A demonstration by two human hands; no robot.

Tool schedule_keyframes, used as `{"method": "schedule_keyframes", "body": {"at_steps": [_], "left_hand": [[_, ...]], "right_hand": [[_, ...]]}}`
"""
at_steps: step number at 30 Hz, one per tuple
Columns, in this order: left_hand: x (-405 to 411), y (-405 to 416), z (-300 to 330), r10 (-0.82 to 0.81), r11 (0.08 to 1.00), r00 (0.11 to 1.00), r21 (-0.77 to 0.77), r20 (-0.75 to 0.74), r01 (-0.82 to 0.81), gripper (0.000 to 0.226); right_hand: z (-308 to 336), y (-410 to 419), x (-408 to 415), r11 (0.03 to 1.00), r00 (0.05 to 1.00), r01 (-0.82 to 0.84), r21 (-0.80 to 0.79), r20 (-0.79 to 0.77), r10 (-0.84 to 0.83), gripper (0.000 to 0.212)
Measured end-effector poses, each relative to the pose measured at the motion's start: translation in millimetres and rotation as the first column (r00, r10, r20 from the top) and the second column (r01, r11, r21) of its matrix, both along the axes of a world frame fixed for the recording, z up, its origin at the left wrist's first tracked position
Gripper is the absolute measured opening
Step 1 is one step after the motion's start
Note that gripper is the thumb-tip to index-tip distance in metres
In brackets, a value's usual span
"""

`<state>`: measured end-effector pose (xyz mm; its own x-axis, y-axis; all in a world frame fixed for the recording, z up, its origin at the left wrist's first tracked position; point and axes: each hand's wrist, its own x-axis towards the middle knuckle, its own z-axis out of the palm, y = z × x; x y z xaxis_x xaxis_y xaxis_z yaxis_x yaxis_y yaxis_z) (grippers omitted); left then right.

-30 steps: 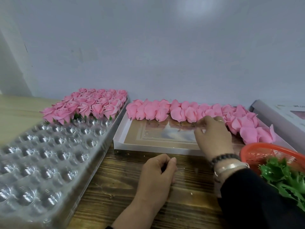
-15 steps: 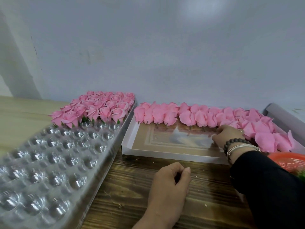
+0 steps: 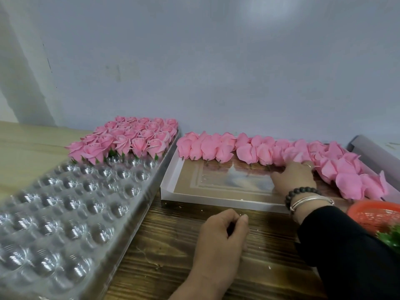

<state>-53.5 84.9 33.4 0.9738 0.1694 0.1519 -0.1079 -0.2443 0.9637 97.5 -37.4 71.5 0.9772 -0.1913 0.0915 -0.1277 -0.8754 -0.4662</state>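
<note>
Head view: right hand point(image 3: 294, 178) at pink rose row point(image 3: 249, 150) on far edge of white tray point(image 3: 166, 191), fingertips buried among blooms, grip indiscernible. Left hand point(image 3: 220, 237) loosely curled on table point(image 3: 168, 252), nothing visible inside. Red basket point(image 3: 372, 215) cropped.

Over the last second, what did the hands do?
The right hand sank from a raised pose to lie low on the white tray, fingers against the row of pink roses. The left hand stayed curled on the wooden table; nothing visibly grasped or released.
</note>
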Motion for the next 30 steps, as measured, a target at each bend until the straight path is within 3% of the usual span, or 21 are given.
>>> {"method": "schedule_keyframes", "body": {"at_steps": [3,6,8,10,12,14,18,23,30], "left_hand": [[0.4,-0.2,3.8,0.002,0.992,0.999,-0.123,0.044,0.003,0.03],[2.3,1.5,6.8,-0.04,0.945,0.999,-0.323,0.035,0.049,0.041],[4.2,1.5,6.4,-0.128,0.832,0.992,-0.543,0.018,0.118,0.061],[2.5,2.3,7.6,-0.254,0.71,0.967,-0.676,0.017,0.198,0.081],[-0.5,4.6,10.6,-0.392,0.634,0.919,-0.709,0.049,0.309,0.09],[-2.3,8.0,12.5,-0.47,0.603,0.88,-0.702,0.07,0.378,0.091],[-2.1,10.8,9.2,-0.525,0.639,0.85,-0.648,0.025,0.414,0.08],[-4.1,11.4,13.2,-0.557,0.62,0.83,-0.65,0.029,0.439,0.064],[-5.2,10.1,14.6,-0.452,0.71,0.892,-0.594,0.028,0.379,0.078]], "right_hand": [[12.0,16.2,-34.9,0.96,0.968,-0.2,0.197,0.194,0.162,0.043],[22.1,23.7,-83.2,0.797,0.89,-0.433,0.421,0.338,0.305,0.034],[24.6,19.7,-115.1,0.55,0.84,-0.542,0.635,0.386,0.382,0.028],[21.8,13.0,-137.9,0.26,0.816,-0.51,0.82,0.366,0.448,0.026],[11.3,5.7,-147.5,0.022,0.815,-0.394,0.919,0.338,0.47,0.029],[-0.9,-2.3,-147.1,-0.108,0.827,-0.287,0.952,0.303,0.473,0.031],[-10.7,-5.5,-141.1,-0.16,0.819,-0.161,0.974,0.222,0.528,0.038],[-11.3,3.0,-137.7,-0.212,0.771,-0.188,0.959,0.278,0.573,0.035],[-17.1,6.7,-137.6,-0.319,0.694,-0.077,0.945,0.281,0.663,0.04]]}}
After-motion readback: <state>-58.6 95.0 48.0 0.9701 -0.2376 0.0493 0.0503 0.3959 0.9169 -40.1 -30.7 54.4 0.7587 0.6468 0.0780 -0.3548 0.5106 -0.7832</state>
